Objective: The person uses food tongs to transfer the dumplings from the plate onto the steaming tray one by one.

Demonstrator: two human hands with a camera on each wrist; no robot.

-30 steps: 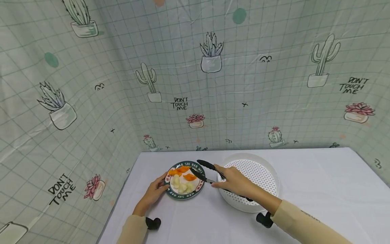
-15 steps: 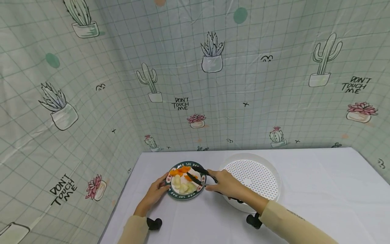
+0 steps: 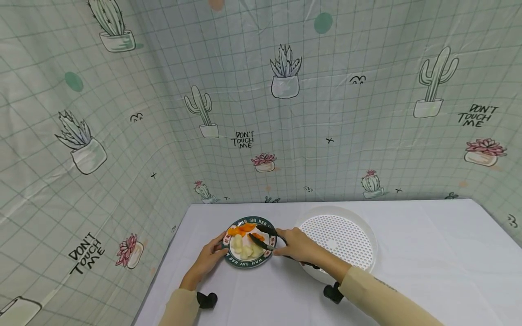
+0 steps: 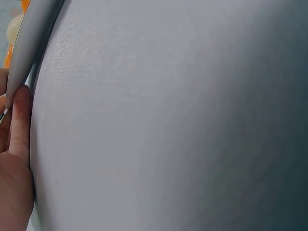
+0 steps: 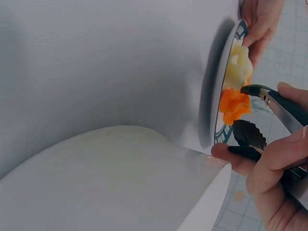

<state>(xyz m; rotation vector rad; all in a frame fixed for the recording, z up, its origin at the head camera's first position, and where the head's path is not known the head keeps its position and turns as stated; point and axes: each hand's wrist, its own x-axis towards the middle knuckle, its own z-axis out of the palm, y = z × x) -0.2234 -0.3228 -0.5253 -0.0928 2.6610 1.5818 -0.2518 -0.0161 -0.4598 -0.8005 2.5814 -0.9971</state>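
Note:
My left hand [image 3: 208, 259] holds the left rim of a green-and-white plate [image 3: 244, 263], with a finger under the rim in the left wrist view. On the plate lie pale yellow pieces [image 3: 246, 251] at the front and orange slices [image 3: 243, 228] at the back. My right hand [image 3: 299, 245] grips black-tipped tongs [image 3: 262, 243] over the plate's right side. In the right wrist view the tongs' two tips stand apart beside a crinkled orange slice [image 5: 235, 103], one tip overlapping the food's edge.
Right of the plate stands a white round tray [image 3: 371, 237] with a perforated floor, partly under my right forearm. A white cloth covers the table [image 3: 428, 253]. Cactus-printed fabric [image 3: 310, 136] walls the back and sides.
My right hand has moved left and slightly down with the tongs, bringing the tips from above the plate's right edge to the orange slice. My left hand stays on the plate.

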